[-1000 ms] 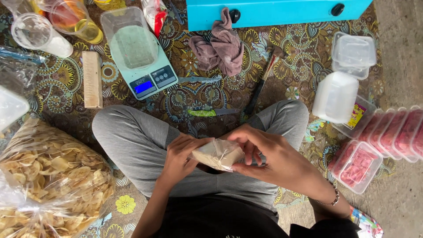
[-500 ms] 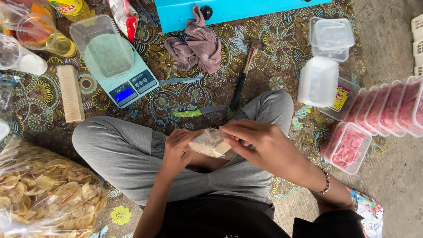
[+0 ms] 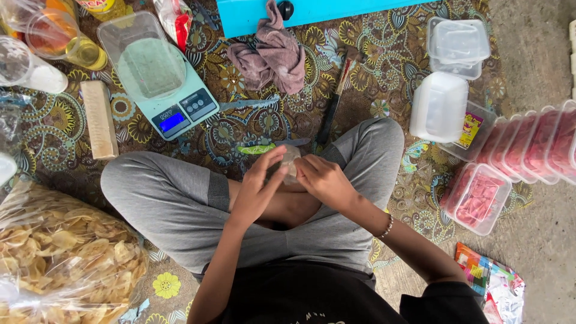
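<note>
I see the small clear bag point(image 3: 290, 163) over my crossed legs, both hands clamped on it: left hand point(image 3: 259, 191), right hand point(image 3: 324, 179). A loose pinch could spill it onto the patterned mat point(image 3: 252, 129), near the knife point(image 3: 273, 147).

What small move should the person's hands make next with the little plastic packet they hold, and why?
Probably keep pinching the small plastic packet shut at its top: the left hand and right hand both grip it above the lap, and it looks filled but not clearly sealed.
</note>
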